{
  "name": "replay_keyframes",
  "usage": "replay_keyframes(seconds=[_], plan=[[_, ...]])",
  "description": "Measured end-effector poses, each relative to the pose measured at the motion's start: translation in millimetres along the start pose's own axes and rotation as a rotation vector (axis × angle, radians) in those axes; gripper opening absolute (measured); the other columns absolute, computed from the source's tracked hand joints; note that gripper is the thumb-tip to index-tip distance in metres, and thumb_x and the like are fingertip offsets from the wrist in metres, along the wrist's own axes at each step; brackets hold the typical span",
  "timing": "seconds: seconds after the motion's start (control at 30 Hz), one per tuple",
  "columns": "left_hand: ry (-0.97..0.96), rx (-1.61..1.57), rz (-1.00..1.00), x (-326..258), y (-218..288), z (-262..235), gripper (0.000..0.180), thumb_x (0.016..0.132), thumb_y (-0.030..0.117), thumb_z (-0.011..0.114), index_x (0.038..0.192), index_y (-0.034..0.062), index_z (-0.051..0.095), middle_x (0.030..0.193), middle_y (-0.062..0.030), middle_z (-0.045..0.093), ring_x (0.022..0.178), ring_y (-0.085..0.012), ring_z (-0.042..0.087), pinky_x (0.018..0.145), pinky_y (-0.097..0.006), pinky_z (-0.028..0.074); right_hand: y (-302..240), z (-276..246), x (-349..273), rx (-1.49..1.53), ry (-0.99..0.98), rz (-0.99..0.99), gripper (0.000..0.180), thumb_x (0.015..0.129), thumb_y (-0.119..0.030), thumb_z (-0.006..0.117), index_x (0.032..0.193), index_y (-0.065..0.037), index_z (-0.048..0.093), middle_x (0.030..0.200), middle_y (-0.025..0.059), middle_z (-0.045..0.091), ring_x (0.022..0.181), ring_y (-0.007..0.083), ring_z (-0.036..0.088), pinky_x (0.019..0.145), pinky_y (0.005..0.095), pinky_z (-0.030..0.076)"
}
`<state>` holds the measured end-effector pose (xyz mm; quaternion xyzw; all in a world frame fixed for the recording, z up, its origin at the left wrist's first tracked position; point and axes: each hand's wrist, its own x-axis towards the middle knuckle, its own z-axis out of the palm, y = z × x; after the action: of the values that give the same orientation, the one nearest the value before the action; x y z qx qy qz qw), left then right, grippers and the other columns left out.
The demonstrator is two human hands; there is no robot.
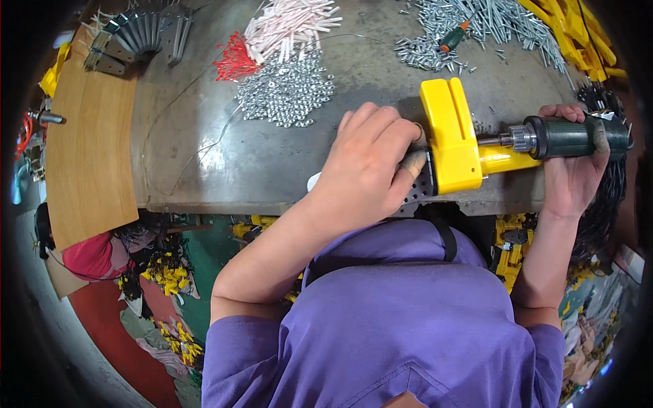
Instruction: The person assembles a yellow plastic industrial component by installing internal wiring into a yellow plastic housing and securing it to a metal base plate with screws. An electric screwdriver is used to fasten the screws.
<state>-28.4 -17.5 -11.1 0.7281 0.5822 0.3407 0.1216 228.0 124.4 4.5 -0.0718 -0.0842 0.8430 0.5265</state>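
Your left grip held the yellow housing, right grip clasped the power screwdriver: fastening looked unfinished, loose screws waiting!

My left hand hides most of the dark perforated piece I grip; white rounded tip pokes out near my wrist, its rest covered; driver masks part of my right hand; bit's end lost at the yellow part; screw pile, pale sticks cut by top edge; yellow bits low left too blurred to tell.
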Motion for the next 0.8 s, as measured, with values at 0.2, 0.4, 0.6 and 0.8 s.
replay_keyframes(seconds=[0.2, 0.4, 0.6, 0.8], plan=[[0.190, 0.195, -0.243, -23, -24, -28, 0.034, 0.076, 0.005, 0.067, 0.107, 0.0046, 0.055, 0.101, -0.0151, 0.058, 0.092, -0.0344, 0.055, 0.082, -0.041, 0.046, -29, 5, -8, -0.043, 0.067, -0.088, 0.040, 0.076, -0.001, 0.064, 0.107, 0.006, 0.040, 0.098, 0.0129, 0.046, 0.100, 0.0264, 0.047, 0.110, 0.0455, 0.024], [0.069, 0.411, -0.237, -36, -38, -48, 0.031, 0.080, -0.001, 0.062, 0.109, 0.0007, 0.052, 0.095, -0.0191, 0.058, 0.087, -0.0352, 0.058, 0.076, -0.041, 0.047, -30, 8, -29, -0.022, 0.054, -0.092, 0.035, 0.074, 0.000, 0.065, 0.101, 0.005, 0.043, 0.095, 0.0113, 0.045, 0.098, 0.0248, 0.047, 0.110, 0.0448, 0.024], [0.065, 0.333, -0.162, -30, -21, -40, 0.032, 0.080, -0.006, 0.060, 0.108, -0.0015, 0.045, 0.096, -0.0194, 0.053, 0.085, -0.0311, 0.058, 0.076, -0.036, 0.048, -13, 5, -36, -0.045, 0.038, -0.110, 0.032, 0.077, -0.006, 0.064, 0.099, 0.005, 0.044, 0.097, 0.0114, 0.044, 0.098, 0.0246, 0.047, 0.110, 0.0449, 0.024], [0.175, -0.391, -0.017, -34, 11, 9, 0.047, 0.069, -0.014, 0.064, 0.109, 0.0028, 0.045, 0.096, -0.0155, 0.054, 0.078, -0.0281, 0.058, 0.062, -0.033, 0.050, -12, 4, -38, -0.017, -0.005, -0.036, 0.032, 0.078, -0.007, 0.063, 0.099, 0.006, 0.044, 0.098, 0.0124, 0.044, 0.100, 0.0250, 0.047, 0.110, 0.0434, 0.025]])
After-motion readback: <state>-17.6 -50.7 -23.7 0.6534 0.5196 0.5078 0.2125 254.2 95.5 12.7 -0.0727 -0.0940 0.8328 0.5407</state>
